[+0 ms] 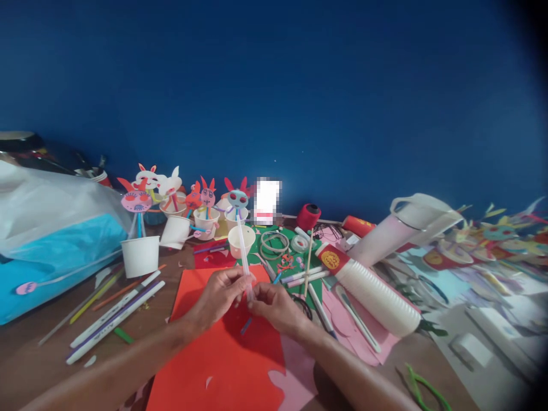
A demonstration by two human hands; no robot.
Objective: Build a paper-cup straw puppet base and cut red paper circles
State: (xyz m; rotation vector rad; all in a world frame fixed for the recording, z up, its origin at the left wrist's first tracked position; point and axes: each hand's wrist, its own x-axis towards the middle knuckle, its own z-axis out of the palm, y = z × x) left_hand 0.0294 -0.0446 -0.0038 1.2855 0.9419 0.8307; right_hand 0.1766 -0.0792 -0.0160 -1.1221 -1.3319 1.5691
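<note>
Translucent plastic, a slender straw leans nearly upright at mid-frame, its lower part pinched between the fingertips of the left hand and right hand; a light, close-set grip should avoid flattening it. Its upper stretch passes in front of a white paper cup, so small motions suit it, with freer room over the orange-red paper sheet, whose left edge borders the brown worktop.

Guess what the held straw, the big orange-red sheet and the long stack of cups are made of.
Held straw: probably slightly glossy plastic, looking pale and translucent.
Orange-red sheet: matte paper or thin card, flat with crisp edges.
Stack of cups: likely smooth paper, given the thin rims; possibly plastic.
</note>
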